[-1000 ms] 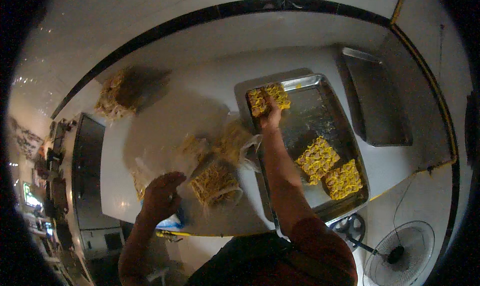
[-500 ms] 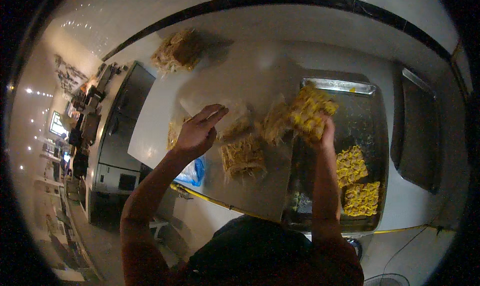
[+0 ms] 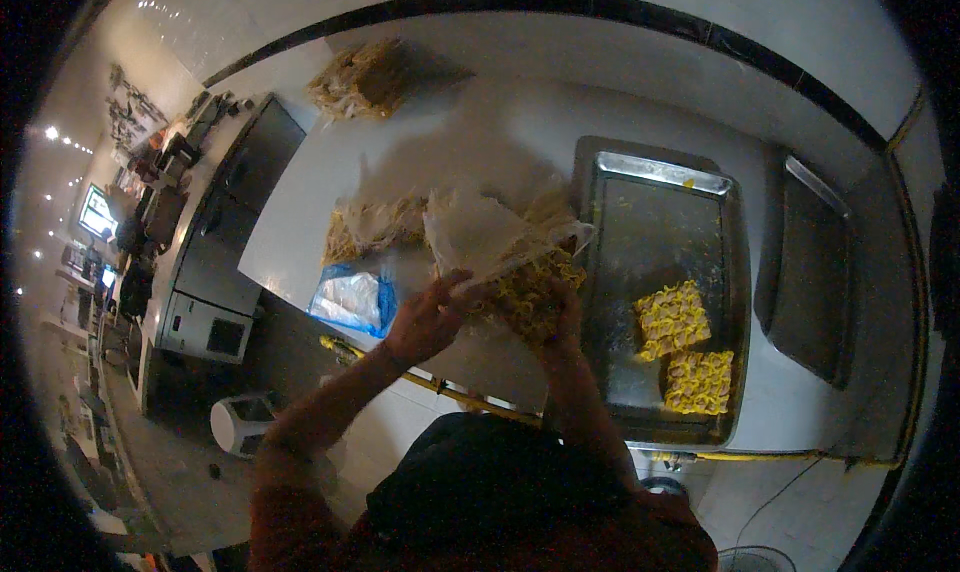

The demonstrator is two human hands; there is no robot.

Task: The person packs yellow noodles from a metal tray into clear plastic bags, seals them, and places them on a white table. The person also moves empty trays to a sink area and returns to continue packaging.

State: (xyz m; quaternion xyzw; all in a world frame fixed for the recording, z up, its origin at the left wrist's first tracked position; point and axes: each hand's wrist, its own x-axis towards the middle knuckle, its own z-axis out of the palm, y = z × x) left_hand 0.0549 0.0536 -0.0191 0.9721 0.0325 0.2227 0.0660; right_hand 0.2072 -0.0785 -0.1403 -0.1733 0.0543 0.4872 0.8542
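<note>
My left hand [image 3: 430, 322] is closed, its fingers pinching the near edge of a clear plastic bag [image 3: 470, 234]. Wrapped round a square block of yellow, curly pieces [image 3: 535, 287] is my right hand [image 3: 562, 322]. That block sits at the mouth of the bag, partly behind the film; how far it is inside I cannot tell. On the metal tray [image 3: 630, 232] to the right lie two similar yellow blocks [image 3: 675, 320], one nearer me and touching the other's corner. Left of the bag are wrapped bundles [image 3: 378, 224] of the same tan-yellow stuff.
A blue-and-white plastic packet [image 3: 352, 300] lies at the table's near left edge. More bagged bundles [image 3: 360, 77] stand at the back left by the wall. A second, dark tray [image 3: 812, 272] is at far right. A white stool [image 3: 240, 424] stands on the floor at left.
My right hand has carried the yellow block left, off the tray, to the bag. My left hand has come nearer and right and taken hold of the bag's edge.
</note>
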